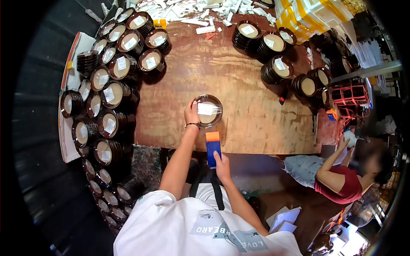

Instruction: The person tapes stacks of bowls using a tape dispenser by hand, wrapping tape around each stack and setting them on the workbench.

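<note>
Left hand [192, 112]: fingers hold the brown dish [211, 117] near the front edge of the tabletop [265, 128]. Right hand [222, 165]: fingers grip the blue-and-orange box [212, 144] at that edge.

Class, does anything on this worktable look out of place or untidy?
Yes: white scraps lie strewn in loose, uneven pieces across the far end of the table. They look odd because the brown dishes nearby stand in stacks.

Passage lay right of glossy dark-brown round dish [209, 117], across brown wooden tabletop [260, 121]; matching dish stacks [113, 94] blocked both sides.
</note>
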`<state>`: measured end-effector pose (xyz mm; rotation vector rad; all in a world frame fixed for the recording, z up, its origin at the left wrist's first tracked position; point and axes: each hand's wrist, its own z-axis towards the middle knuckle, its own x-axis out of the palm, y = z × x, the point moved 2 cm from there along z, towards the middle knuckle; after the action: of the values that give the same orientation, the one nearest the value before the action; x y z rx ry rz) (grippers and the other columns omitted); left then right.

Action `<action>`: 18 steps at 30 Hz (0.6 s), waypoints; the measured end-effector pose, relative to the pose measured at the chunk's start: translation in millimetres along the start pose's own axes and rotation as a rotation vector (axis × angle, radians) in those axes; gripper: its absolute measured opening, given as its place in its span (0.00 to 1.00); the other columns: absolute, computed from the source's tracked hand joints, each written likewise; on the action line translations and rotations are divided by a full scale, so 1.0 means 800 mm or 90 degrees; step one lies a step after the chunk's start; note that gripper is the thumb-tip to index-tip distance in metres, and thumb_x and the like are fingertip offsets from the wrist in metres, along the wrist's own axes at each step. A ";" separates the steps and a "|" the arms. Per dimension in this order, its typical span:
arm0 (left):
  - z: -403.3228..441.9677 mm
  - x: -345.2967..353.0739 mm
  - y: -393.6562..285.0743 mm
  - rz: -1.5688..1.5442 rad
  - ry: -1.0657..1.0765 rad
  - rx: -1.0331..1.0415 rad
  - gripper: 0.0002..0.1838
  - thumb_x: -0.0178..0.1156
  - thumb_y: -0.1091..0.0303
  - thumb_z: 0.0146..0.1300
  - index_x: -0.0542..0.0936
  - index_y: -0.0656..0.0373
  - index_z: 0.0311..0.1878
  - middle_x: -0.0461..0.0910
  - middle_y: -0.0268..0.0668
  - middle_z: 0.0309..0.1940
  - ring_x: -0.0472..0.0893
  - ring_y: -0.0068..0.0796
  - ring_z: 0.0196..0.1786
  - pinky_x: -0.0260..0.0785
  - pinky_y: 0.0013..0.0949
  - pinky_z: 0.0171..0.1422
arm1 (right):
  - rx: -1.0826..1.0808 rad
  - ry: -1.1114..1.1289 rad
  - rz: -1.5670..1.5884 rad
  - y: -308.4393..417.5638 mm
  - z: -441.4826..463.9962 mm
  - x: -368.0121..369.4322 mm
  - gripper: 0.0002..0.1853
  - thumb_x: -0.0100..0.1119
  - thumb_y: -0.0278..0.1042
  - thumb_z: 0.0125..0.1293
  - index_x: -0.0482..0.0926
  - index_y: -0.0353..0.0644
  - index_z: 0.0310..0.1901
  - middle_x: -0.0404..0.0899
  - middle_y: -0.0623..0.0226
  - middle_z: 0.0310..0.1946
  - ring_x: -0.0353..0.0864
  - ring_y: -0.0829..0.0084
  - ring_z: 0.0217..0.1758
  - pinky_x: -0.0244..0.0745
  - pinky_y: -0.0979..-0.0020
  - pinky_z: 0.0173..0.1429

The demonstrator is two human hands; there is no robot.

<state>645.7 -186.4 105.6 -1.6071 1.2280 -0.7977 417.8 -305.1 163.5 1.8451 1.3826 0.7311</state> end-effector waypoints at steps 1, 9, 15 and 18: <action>0.001 0.001 0.002 0.007 0.004 0.003 0.19 0.51 0.65 0.77 0.77 0.65 0.64 0.83 0.42 0.53 0.81 0.30 0.54 0.70 0.31 0.61 | -0.031 -0.018 -0.034 -0.041 0.002 -0.006 0.21 0.55 0.47 0.76 0.79 0.32 0.38 0.76 0.70 0.24 0.72 0.80 0.30 0.71 0.70 0.37; 0.079 0.018 0.001 -0.183 -0.049 -0.257 0.15 0.51 0.62 0.77 0.81 0.59 0.57 0.85 0.35 0.47 0.83 0.34 0.44 0.75 0.43 0.50 | -0.115 -0.038 -0.136 0.040 0.054 -0.010 0.21 0.55 0.48 0.75 0.81 0.32 0.41 0.76 0.66 0.23 0.73 0.78 0.27 0.73 0.68 0.36; 0.247 0.024 0.014 -0.239 -0.043 -0.588 0.22 0.42 0.54 0.80 0.75 0.53 0.66 0.79 0.37 0.62 0.77 0.46 0.62 0.59 0.77 0.60 | -0.135 0.007 -0.116 0.119 0.195 0.021 0.24 0.55 0.50 0.75 0.81 0.34 0.32 0.74 0.71 0.20 0.71 0.82 0.24 0.69 0.72 0.30; 0.237 0.015 -0.028 0.031 0.103 -0.699 0.27 0.43 0.50 0.78 0.69 0.51 0.74 0.66 0.42 0.74 0.65 0.49 0.75 0.53 0.67 0.74 | -0.040 0.031 -0.111 0.157 0.229 0.029 0.26 0.54 0.52 0.75 0.80 0.36 0.29 0.75 0.73 0.20 0.72 0.83 0.23 0.68 0.75 0.31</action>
<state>826.2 -142.5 58.5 -2.3589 1.9977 -0.1697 637.9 -341.8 157.1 1.6446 1.5126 0.7252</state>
